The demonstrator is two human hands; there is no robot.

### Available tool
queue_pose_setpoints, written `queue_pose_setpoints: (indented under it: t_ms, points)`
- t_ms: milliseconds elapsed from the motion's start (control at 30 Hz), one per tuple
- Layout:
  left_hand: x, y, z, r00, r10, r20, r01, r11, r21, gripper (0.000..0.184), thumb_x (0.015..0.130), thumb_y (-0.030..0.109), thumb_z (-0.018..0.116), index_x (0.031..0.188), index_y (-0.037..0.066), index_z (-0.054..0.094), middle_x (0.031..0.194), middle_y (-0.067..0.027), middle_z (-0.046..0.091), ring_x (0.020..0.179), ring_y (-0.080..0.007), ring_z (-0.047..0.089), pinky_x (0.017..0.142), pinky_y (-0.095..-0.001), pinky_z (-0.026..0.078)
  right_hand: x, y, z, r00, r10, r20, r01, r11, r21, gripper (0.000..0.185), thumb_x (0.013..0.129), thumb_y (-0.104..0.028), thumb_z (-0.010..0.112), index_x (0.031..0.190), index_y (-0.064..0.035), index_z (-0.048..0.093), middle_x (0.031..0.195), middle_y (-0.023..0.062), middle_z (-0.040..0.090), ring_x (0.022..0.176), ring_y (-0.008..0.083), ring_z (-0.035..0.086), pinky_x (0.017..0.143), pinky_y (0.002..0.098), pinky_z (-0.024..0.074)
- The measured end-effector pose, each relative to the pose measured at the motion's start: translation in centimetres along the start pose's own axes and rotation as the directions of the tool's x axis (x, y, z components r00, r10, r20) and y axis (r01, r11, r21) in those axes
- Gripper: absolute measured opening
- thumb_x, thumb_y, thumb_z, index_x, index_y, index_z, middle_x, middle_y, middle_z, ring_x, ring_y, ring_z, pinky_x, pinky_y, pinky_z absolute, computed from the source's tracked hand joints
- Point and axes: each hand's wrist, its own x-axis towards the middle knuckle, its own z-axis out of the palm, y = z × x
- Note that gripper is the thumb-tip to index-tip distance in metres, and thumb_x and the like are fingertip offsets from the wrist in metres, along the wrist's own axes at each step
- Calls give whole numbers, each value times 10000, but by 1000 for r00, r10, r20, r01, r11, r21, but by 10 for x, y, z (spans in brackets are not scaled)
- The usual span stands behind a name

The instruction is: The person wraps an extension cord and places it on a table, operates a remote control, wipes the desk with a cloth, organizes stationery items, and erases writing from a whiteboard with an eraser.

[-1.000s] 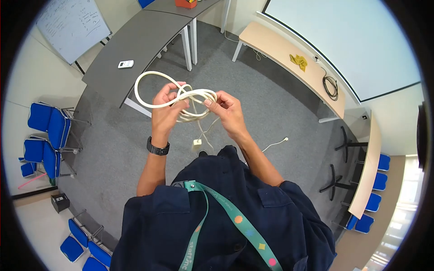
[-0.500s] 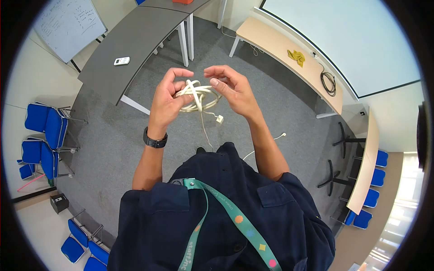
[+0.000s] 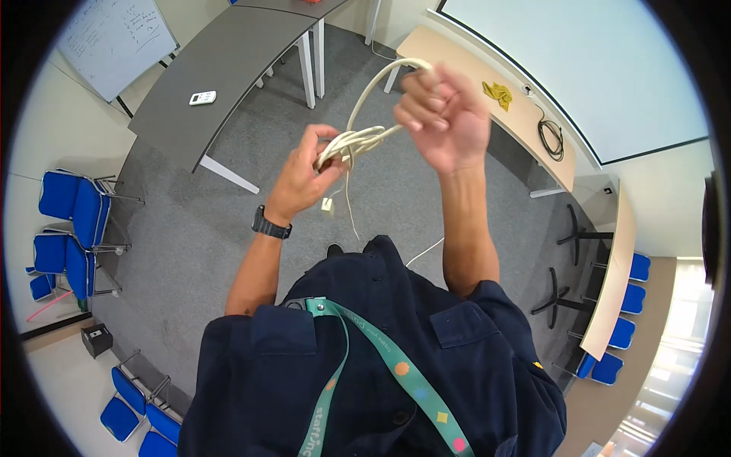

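A cream-white power cable (image 3: pixel 356 139) is bunched in loops in front of my body. My left hand (image 3: pixel 308 169) is closed around one side of the bundle, thumb and fingers pinching the coils. Higher up and to the right, my right hand (image 3: pixel 449 114) has its fingers curled on a large loop drawn out of the bundle; it is blurred by motion. A plug (image 3: pixel 327 204) dangles below the coils on a short length. Another length of cable runs down from the bundle toward the floor.
A dark grey table (image 3: pixel 228 61) with a white remote (image 3: pixel 202 97) is at upper left. Along the screen, a wooden bench (image 3: pixel 449 61) holds a yellow cloth (image 3: pixel 498 95) and a coiled black cable (image 3: pixel 550 140). Blue chairs (image 3: pixel 68 198) are stacked at left.
My right hand has moved up and right, closing on a loop and pulling it out from the bundle. The left hand has shifted slightly right and down, still gripping the coils.
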Motion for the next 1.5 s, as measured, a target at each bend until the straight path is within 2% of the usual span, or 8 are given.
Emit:
queue_pose_setpoints:
  t_ms: [200, 300, 533, 600, 1133, 1300, 1400, 1500]
  points:
    - [-9, -11, 1, 984, 77, 162, -101, 984, 149, 536, 879, 574, 624, 1004, 54, 656, 750, -34, 597, 656, -154, 560, 585, -287, 442, -5, -56, 30, 822, -286, 493, 318, 948, 19, 449, 1014, -461, 459, 1087, -53, 634, 651, -57, 473, 452, 20, 334, 533, 222, 354]
    - [-18, -34, 5, 987, 110, 119, -81, 970, -229, 792, 892, 772, 361, 1053, 87, 724, 695, -11, 582, 624, -120, 534, 570, -276, 433, -8, -81, 52, 750, -391, 534, 451, 892, 19, 316, 965, -338, 629, 1078, -42, 616, 606, -56, 504, 402, 17, 350, 432, 189, 326]
    - [-15, -7, -2, 993, -84, 87, 81, 996, 35, 242, 895, 283, 727, 946, 47, 700, 750, -5, 641, 663, -53, 549, 572, -227, 434, -6, -92, 72, 816, -283, 505, 405, 902, -149, 309, 1023, -265, 516, 1158, 11, 553, 636, -42, 485, 431, 33, 383, 505, 208, 405]
    - [-10, -23, 2, 955, -176, -238, 132, 973, -188, 145, 813, 45, 770, 910, 27, 664, 786, -16, 670, 688, -46, 575, 600, -216, 460, -5, -86, 68, 736, -241, 632, 429, 889, -162, 345, 1036, -280, 476, 1195, 20, 541, 653, -43, 482, 487, 37, 428, 547, 215, 429]
    - [13, -16, 9, 929, -371, 5, 368, 920, -131, 127, 885, 133, 692, 920, 15, 660, 644, 16, 581, 540, -39, 506, 477, -212, 371, -20, -79, 57, 722, -64, 689, 560, 638, -529, 359, 1034, -208, 431, 1231, 81, 511, 781, 117, 649, 964, 245, 592, 882, 416, 457]
    - [25, 46, -8, 943, -325, -70, 279, 889, -363, 93, 919, 92, 638, 930, 4, 665, 580, 23, 522, 472, -26, 422, 425, -194, 301, -28, -35, -75, 819, -544, -182, 176, 540, -823, 265, 994, -190, 519, 1157, -3, 612, 1030, 128, 689, 1020, 223, 654, 871, 358, 519]
    - [37, 83, -17, 961, -275, -34, 229, 855, -466, 114, 940, 78, 611, 950, -26, 657, 566, -6, 538, 421, -33, 400, 377, -180, 265, -64, 67, -242, 933, -222, -284, -255, 148, -955, 511, 709, 4, 571, 1213, -75, 604, 1073, 71, 647, 945, 194, 617, 785, 317, 502]
    - [45, 113, -20, 980, -193, -56, 144, 869, -474, 168, 966, 114, 589, 968, -44, 647, 567, -42, 561, 377, -46, 388, 340, -178, 251, -112, 191, -295, 828, 444, -342, -367, -32, -930, 986, 625, -80, 741, 1514, -121, 316, 1538, 196, 339, 1432, 342, 307, 1175, 446, 276]
